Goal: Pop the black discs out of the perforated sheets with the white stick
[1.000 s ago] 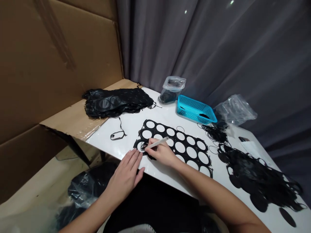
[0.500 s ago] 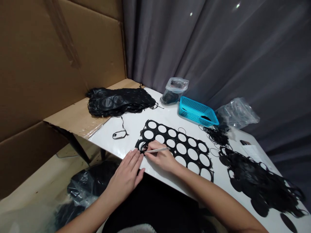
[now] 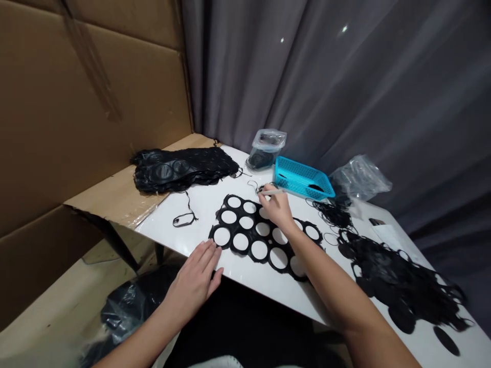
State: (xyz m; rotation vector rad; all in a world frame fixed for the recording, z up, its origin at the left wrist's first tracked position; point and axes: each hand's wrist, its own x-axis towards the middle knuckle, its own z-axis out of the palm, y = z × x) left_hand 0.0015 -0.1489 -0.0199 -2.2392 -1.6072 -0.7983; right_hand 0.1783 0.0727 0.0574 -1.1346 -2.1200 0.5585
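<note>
A black rubber-like sheet (image 3: pixel 252 238) with rows of round holes lies on the white table. My left hand (image 3: pixel 199 266) is laid flat at the near left corner of the sheet, fingers stretched out. Over the sheet's far edge, my right hand (image 3: pixel 276 205) pinches a slim pale stick-like tool (image 3: pixel 273 192); its exact kind is too small to make out. Close to the tool's tip is a thin black ring (image 3: pixel 252 184) on the table. Some dark thin material shows at my right fingertips, partly hidden.
Behind stand a blue basket (image 3: pixel 305 179) and a clear bag (image 3: pixel 266 148) with black contents. A stack of black sheets (image 3: pixel 184 167) lies back left. On the right are a heap of thin rings (image 3: pixel 333 213) and a pile of black scraps (image 3: pixel 402 278). Cardboard (image 3: pixel 88 102) walls the left.
My right hand has moved with the tool from the sheet's near left hole to beyond its far edge. A thin ring now shows there. My left hand stays at the corner.
</note>
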